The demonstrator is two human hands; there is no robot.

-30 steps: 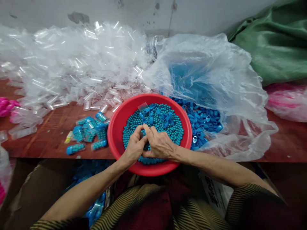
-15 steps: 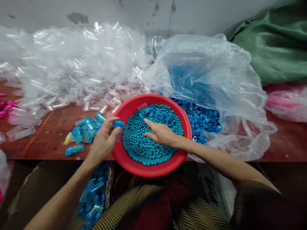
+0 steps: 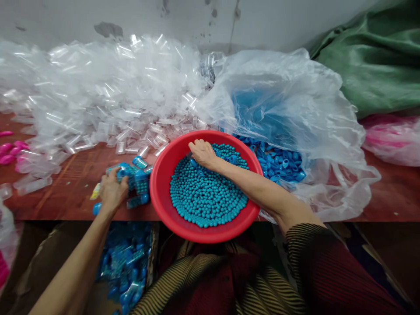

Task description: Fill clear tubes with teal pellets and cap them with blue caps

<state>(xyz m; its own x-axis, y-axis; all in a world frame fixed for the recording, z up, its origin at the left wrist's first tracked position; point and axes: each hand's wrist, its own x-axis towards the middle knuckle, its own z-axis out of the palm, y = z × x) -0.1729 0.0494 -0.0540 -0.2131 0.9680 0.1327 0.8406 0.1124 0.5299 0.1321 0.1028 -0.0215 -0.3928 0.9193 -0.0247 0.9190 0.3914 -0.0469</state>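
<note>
So nearest me, a load of blue-capped tubes [image 3: 126,258] is sitting in a box below the table edge [image 3: 75,175]. Up top, the red plastic basin [image 3: 160,192] is holding a bed of teal beads [image 3: 203,201]. My left hand [image 3: 113,190] is reaching left of it, curling over the bead-filled tubes [image 3: 141,181]; I can't tell if it's pinching one or letting go. I'd be keeping those fingers low and light, so the little heap isn't rolling toward the edge.

My right hand [image 3: 201,153] is bending its fingers down at the basin's far side, by some blue pieces, but its grip is hiding from view, so no idea what it's grasping, if anything. Fingertips rather than a full scoop, I'd say, so beads aren't hopping out. Farther back, clear empty tubes [image 3: 121,105] are piling up beside a clear plastic bag [image 3: 321,131].
</note>
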